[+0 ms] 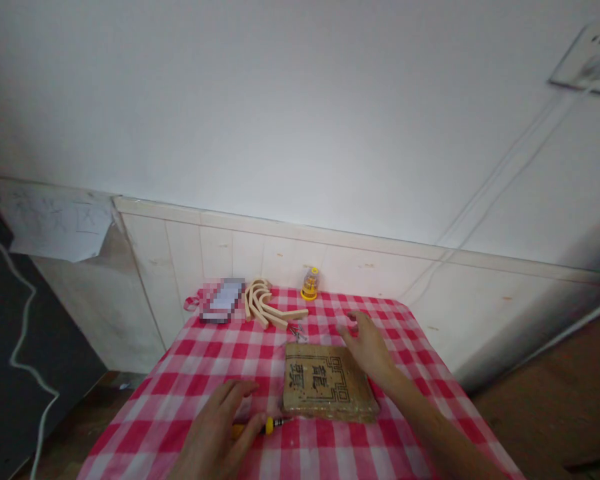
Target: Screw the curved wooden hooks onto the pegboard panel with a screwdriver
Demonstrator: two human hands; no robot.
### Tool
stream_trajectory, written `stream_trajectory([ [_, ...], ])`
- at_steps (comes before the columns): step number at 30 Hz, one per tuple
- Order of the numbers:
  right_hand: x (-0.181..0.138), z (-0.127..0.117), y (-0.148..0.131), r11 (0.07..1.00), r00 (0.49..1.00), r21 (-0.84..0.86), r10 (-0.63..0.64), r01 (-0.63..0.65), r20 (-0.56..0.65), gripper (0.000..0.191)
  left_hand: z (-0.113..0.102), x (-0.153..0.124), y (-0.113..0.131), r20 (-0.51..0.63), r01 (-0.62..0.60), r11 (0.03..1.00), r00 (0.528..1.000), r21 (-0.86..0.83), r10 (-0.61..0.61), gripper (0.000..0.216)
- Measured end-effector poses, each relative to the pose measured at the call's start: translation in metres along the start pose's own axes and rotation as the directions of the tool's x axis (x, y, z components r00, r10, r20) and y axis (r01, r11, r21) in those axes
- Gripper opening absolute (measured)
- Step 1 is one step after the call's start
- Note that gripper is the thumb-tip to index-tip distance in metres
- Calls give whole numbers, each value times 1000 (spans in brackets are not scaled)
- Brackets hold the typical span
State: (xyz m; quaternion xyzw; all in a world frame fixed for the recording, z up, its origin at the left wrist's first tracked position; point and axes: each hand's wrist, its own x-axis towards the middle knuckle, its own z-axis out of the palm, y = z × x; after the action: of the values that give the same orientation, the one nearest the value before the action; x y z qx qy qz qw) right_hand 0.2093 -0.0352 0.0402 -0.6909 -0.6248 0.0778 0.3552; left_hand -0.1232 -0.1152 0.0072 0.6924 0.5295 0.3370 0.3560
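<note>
My left hand (220, 427) is at the front of the table, fingers and thumb apart. A yellow screwdriver (269, 425) with a short metal shaft lies beneath its thumb, which crosses the handle. I cannot tell whether the thumb touches it. Beyond the back right corner of a brown package (325, 383) printed with dark characters and line patterns, my right hand (363, 340) is open with curved fingers. Its wrist passes over the package's right edge. Several small metal pieces (296, 332), perhaps screws, lie just behind the package.
Several curved pale wooden pieces (263, 303) lie at the back of the table, beside a blurred-out phone-like object (224, 301). A clear yellow-based bit holder (310, 283) stands near the wall. A red-and-white checked cloth (145, 427) covers the table. Cables hang from a wall socket (587, 60).
</note>
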Motion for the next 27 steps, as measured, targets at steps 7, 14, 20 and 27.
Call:
stream_trajectory([
  [7,-87,-27,6,986,984,39,164,-162,-62,30,20,-3,22,177,-118,977,980,177,86,46],
  [14,-125,-28,-6,978,974,12,207,-207,-88,26,14,-6,16,197,-129,912,979,390,54,53],
  [20,-133,-19,-4,982,979,58,187,-182,-87,31,6,-9,2,202,-171,902,975,397,96,30],
  [27,-135,-15,0,989,985,7,146,-146,-88,30,-4,-14,-7,17,-93,868,995,488,97,31],
])
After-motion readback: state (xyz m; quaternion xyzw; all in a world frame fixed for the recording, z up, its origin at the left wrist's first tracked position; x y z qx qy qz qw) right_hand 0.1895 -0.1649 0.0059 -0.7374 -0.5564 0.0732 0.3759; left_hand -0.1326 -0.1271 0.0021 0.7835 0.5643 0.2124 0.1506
